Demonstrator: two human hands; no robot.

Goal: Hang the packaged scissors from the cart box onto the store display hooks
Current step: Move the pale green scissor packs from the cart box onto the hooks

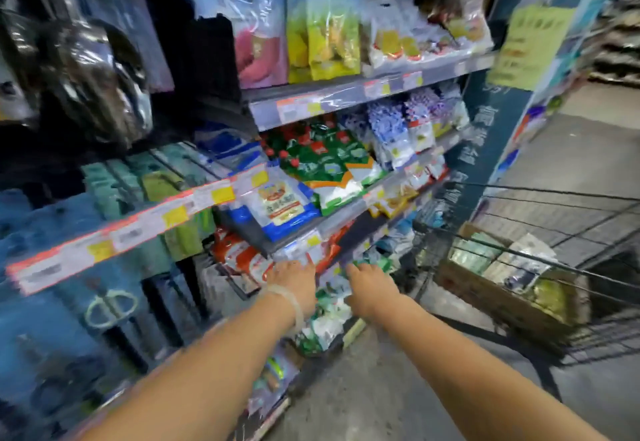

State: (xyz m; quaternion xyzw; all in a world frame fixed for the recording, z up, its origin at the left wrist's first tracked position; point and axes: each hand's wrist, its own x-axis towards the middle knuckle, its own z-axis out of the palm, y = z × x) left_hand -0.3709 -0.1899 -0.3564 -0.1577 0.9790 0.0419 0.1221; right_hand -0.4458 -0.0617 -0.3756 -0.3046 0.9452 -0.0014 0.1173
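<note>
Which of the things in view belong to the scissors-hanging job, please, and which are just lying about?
Job:
- cardboard box in the wire cart
- hanging packaged scissors
- left hand, right hand, both empty

Lying about:
- blue-and-white bag
- green snack bags
- yellow notice

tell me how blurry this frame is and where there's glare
Head view: motion blur smears nearly everything, worst on the left price strip and both hands; glare streaks the hanging plastic packs upper left; wide-angle bending tilts the shelves.
</note>
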